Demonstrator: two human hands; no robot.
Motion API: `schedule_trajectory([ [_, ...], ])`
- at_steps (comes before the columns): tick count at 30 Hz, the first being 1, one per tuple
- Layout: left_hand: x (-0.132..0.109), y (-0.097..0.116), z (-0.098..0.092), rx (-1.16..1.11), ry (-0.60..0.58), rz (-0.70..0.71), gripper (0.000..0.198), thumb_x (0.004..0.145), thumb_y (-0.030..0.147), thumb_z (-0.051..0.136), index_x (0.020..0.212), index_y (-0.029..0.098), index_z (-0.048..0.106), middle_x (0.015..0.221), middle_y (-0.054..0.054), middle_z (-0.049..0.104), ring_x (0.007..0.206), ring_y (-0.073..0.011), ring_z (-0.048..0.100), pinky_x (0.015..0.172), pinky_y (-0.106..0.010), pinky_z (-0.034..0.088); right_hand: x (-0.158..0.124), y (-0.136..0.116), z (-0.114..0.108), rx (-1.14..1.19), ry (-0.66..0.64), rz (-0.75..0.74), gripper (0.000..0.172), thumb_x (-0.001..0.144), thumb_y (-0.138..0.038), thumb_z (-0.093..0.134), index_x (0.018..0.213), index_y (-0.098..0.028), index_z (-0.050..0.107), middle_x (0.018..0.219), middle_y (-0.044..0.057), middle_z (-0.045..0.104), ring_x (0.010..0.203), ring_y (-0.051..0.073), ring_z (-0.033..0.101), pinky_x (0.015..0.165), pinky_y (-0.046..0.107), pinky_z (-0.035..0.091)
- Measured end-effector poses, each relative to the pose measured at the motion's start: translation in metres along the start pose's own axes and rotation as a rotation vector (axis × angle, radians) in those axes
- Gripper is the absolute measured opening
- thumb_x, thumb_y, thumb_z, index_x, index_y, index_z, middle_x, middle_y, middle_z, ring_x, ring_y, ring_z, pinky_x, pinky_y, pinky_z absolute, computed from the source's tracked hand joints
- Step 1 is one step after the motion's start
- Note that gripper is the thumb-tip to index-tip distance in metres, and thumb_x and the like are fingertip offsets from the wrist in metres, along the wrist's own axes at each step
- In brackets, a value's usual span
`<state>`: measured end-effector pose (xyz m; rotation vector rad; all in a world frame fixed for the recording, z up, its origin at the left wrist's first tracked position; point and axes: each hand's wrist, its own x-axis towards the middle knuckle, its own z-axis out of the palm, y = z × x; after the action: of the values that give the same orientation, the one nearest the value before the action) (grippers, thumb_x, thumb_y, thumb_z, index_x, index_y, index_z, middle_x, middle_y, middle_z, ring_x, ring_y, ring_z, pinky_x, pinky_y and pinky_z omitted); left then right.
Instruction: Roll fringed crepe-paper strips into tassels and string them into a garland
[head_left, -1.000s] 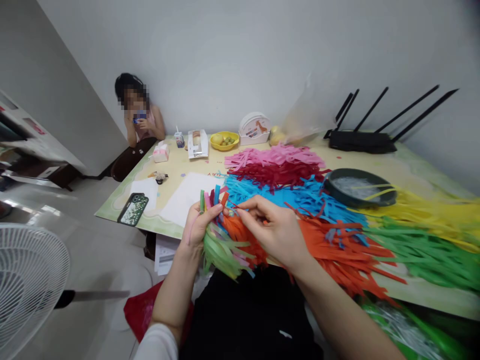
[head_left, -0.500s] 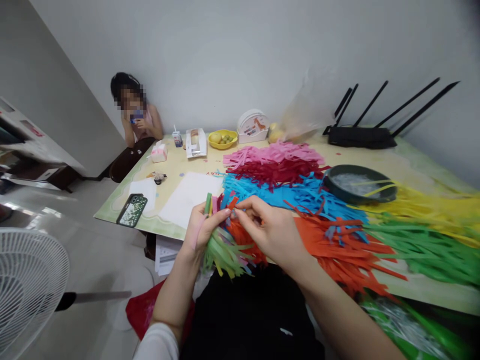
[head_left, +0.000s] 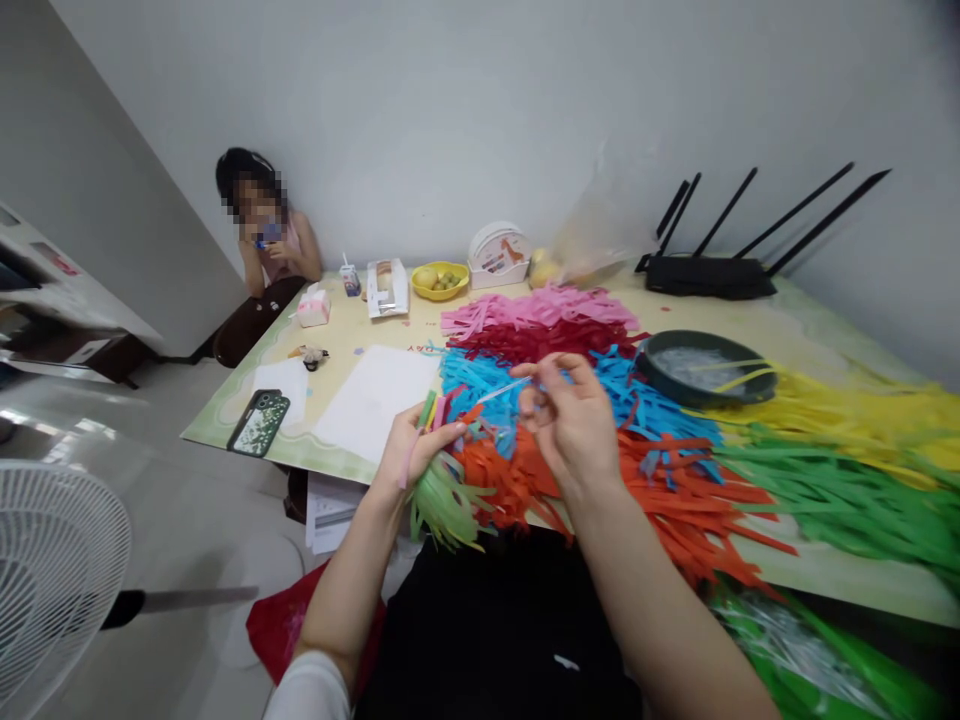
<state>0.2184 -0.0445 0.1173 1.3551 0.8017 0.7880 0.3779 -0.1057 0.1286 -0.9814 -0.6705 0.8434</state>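
My left hand [head_left: 405, 448] is closed around a bundle of coloured strips [head_left: 448, 502], mostly pale green, with green, yellow, pink and orange ends poking up above the thumb. My right hand [head_left: 576, 425] is raised to the right of it, fingertips pinched on a thin, whitish, see-through strand [head_left: 501, 391]. The strand stretches from those fingertips down toward the top of the bundle. Beneath my right hand lie piles of orange strips [head_left: 675, 500] and blue strips [head_left: 480, 375].
On the table lie dark red strips [head_left: 525, 342], pink strips [head_left: 540, 308], green strips [head_left: 832, 500] and yellow strips [head_left: 847, 410]. A dark round dish [head_left: 660, 385] holds clear pieces. A phone [head_left: 259, 422], white paper [head_left: 379, 395] and router [head_left: 709, 275] surround them. A person [head_left: 277, 250] sits far left.
My right hand has moved up and right, away from the bundle, drawing the thin strand out taut. My left hand keeps its hold on the bundle.
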Motion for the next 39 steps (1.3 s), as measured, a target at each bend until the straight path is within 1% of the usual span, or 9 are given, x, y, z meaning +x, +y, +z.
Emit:
schedule_trajectory([
  [3, 0.007, -0.004, -0.012, -0.075, 0.060, -0.028, 0.040, 0.065, 0.037, 0.082, 0.096, 0.012, 0.073, 0.087, -0.007, 0.074, 0.070, -0.0158, 0.063, 0.065, -0.025, 0.048, 0.015, -0.015, -0.018, 0.170, 0.239, -0.203, 0.036, 0.071, -0.040, 0.075, 0.086, -0.026, 0.045, 0.065, -0.007, 0.057, 0.043, 0.007, 0.044, 0.037, 0.018, 0.031],
  [6, 0.014, -0.004, -0.026, -0.159, 0.106, -0.008, 0.041, 0.068, 0.042, 0.078, 0.094, 0.012, 0.075, 0.091, -0.008, 0.075, 0.065, -0.0131, 0.061, 0.059, -0.023, 0.047, 0.026, -0.031, -0.035, 0.170, 0.334, -0.401, 0.031, 0.073, -0.034, 0.074, 0.084, -0.026, 0.047, 0.057, -0.009, 0.048, 0.042, 0.007, 0.039, 0.040, 0.019, 0.032],
  [8, 0.017, -0.003, -0.029, -0.212, 0.106, -0.014, 0.038, 0.067, 0.045, 0.078, 0.084, 0.011, 0.075, 0.085, -0.008, 0.074, 0.058, -0.0114, 0.059, 0.055, -0.023, 0.045, 0.025, -0.034, -0.034, 0.019, 0.270, -0.432, 0.024, 0.076, -0.033, 0.073, 0.084, -0.025, 0.051, 0.056, -0.009, 0.048, 0.041, 0.007, 0.040, 0.040, 0.021, 0.033],
  [11, 0.015, -0.002, -0.023, -0.191, 0.085, -0.045, 0.035, 0.065, 0.045, 0.080, 0.072, 0.011, 0.074, 0.071, -0.006, 0.072, 0.052, -0.0111, 0.056, 0.050, -0.023, 0.043, 0.012, -0.025, -0.016, -0.325, 0.011, -0.290, 0.016, 0.082, -0.036, 0.067, 0.087, -0.023, 0.058, 0.058, -0.006, 0.053, 0.042, 0.009, 0.047, 0.040, 0.023, 0.037],
  [14, 0.010, -0.004, -0.010, -0.157, 0.049, -0.044, 0.034, 0.065, 0.043, 0.081, 0.072, 0.011, 0.074, 0.067, -0.004, 0.071, 0.053, -0.0121, 0.058, 0.053, -0.024, 0.045, -0.001, -0.012, 0.006, -0.470, -0.204, -0.170, 0.021, 0.087, -0.039, 0.060, 0.097, -0.021, 0.061, 0.060, -0.004, 0.056, 0.045, 0.011, 0.051, 0.045, 0.025, 0.041],
  [23, 0.003, -0.004, 0.002, -0.387, -0.064, -0.193, 0.040, 0.053, 0.036, 0.089, 0.078, 0.010, 0.072, 0.070, -0.006, 0.073, 0.061, -0.0166, 0.066, 0.066, -0.028, 0.053, -0.004, -0.003, 0.004, -0.489, -0.315, -0.240, 0.016, 0.089, -0.035, 0.058, 0.089, -0.020, 0.064, 0.068, -0.001, 0.063, 0.054, 0.012, 0.055, 0.052, 0.025, 0.043],
  [29, 0.000, -0.006, 0.002, -0.220, 0.273, 0.068, 0.034, 0.059, 0.031, 0.086, 0.086, 0.014, 0.075, 0.086, -0.006, 0.075, 0.078, -0.0179, 0.069, 0.077, -0.028, 0.052, -0.029, -0.009, 0.003, -0.826, -0.091, -0.432, 0.015, 0.089, -0.028, 0.058, 0.091, -0.020, 0.071, 0.064, 0.000, 0.065, 0.053, 0.013, 0.056, 0.054, 0.025, 0.042],
  [36, -0.008, -0.002, 0.005, 0.031, 0.269, 0.192, 0.026, 0.071, 0.032, 0.078, 0.089, 0.014, 0.076, 0.088, -0.006, 0.075, 0.079, -0.0180, 0.067, 0.074, -0.028, 0.052, -0.038, -0.010, 0.013, -0.984, -0.071, -0.595, 0.015, 0.088, -0.022, 0.057, 0.084, -0.018, 0.071, 0.056, -0.002, 0.062, 0.049, 0.012, 0.055, 0.051, 0.022, 0.040],
  [39, -0.009, -0.002, 0.004, 0.225, 0.263, 0.363, 0.018, 0.078, 0.030, 0.073, 0.089, 0.016, 0.075, 0.087, -0.006, 0.073, 0.082, -0.0181, 0.065, 0.077, -0.029, 0.050, -0.037, -0.009, 0.012, -0.959, -0.065, -0.547, 0.014, 0.088, -0.024, 0.059, 0.085, -0.017, 0.071, 0.057, -0.001, 0.063, 0.050, 0.012, 0.057, 0.052, 0.023, 0.041],
])
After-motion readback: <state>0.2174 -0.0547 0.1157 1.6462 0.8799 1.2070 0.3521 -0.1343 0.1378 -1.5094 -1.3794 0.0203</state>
